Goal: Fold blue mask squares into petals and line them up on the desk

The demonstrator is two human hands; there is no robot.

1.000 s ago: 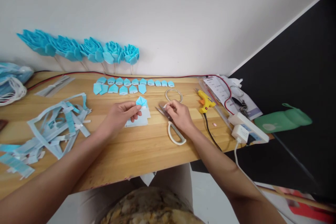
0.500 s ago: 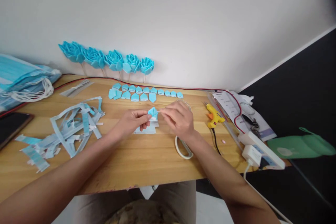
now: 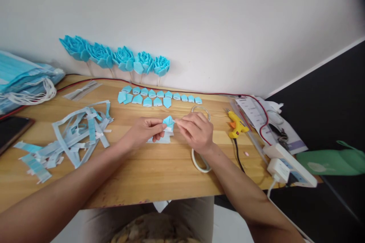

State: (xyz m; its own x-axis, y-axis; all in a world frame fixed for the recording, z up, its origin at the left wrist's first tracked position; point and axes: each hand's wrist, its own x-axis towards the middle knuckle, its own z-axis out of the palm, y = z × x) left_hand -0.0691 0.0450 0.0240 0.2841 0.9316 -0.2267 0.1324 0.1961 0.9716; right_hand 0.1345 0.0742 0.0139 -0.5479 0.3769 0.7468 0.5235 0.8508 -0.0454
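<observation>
My left hand (image 3: 149, 129) pinches a light-blue folded petal (image 3: 169, 121) of mask-like fabric between thumb and fingers. The petal's pointed end faces away from me, and a white edge shows at its lower side. To its right, my right hand (image 3: 196, 131) is closed in a pinch with the fingertips at the petal's edge; a slender pale tip shows there, too small to name. Beneath the petal lies a flat pale-blue fabric piece (image 3: 159, 139) on the wooden table (image 3: 137, 182). Beyond the hands, folded blue petals (image 3: 147, 101) lie in two rows.
Blue fabric flowers (image 3: 124, 59) on sticks lean against the wall. Left are cut strips (image 3: 71, 144), stacked masks (image 3: 17, 72) and a phone (image 3: 13, 131). Right are a white ring (image 3: 199, 165), partly under my wrist, a yellow glue gun (image 3: 236, 124), a power strip (image 3: 296, 169) and a green bottle (image 3: 327, 161).
The view has shifted slightly. Both hands keep nearly the same pose around the petal, with my right fingertips still at its right edge.
</observation>
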